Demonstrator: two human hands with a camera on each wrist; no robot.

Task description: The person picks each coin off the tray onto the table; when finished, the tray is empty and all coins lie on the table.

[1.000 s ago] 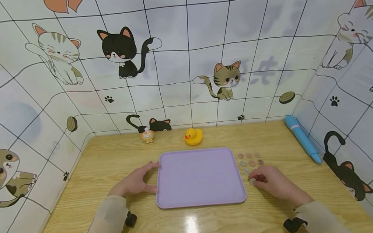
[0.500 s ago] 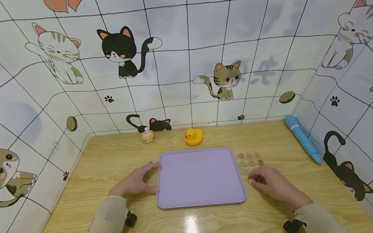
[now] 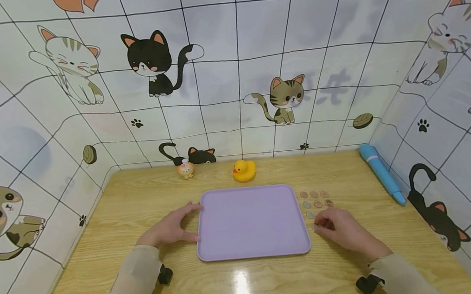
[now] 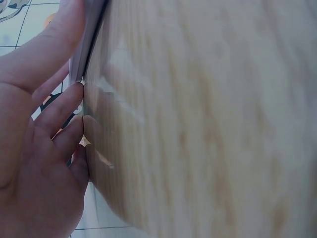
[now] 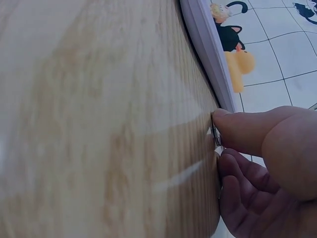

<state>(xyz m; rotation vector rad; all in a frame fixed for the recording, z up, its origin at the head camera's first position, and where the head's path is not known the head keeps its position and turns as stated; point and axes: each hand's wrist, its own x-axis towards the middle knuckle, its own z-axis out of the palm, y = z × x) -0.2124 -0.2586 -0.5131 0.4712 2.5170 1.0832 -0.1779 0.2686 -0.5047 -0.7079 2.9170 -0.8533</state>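
Observation:
A flat lilac tray point(image 3: 251, 222) lies on the table. My left hand point(image 3: 169, 228) rests at its left edge, with the thumb and a fingertip touching the rim and the fingers spread. Just beyond the tray's right edge, my right hand point(image 3: 343, 230) holds a silvery coin point(image 5: 216, 132) low at the wood between thumb and fingers. Most of that coin is hidden by the fingertips in the head view. Past this hand lie copper coins point(image 3: 318, 203) and silvery coins point(image 3: 310, 214), flat in short rows.
A yellow rubber duck point(image 3: 244, 171) and a small orange figurine point(image 3: 185, 169) stand behind the tray. At the right edge lies a blue pen-shaped object point(image 3: 382, 174). Walls printed with cats point(image 3: 150, 63) enclose the table point(image 3: 214, 289) at the back and sides.
With the coin, my right hand has shifted slightly away from me and to the left, toward the row of coins. My left hand stays at the tray.

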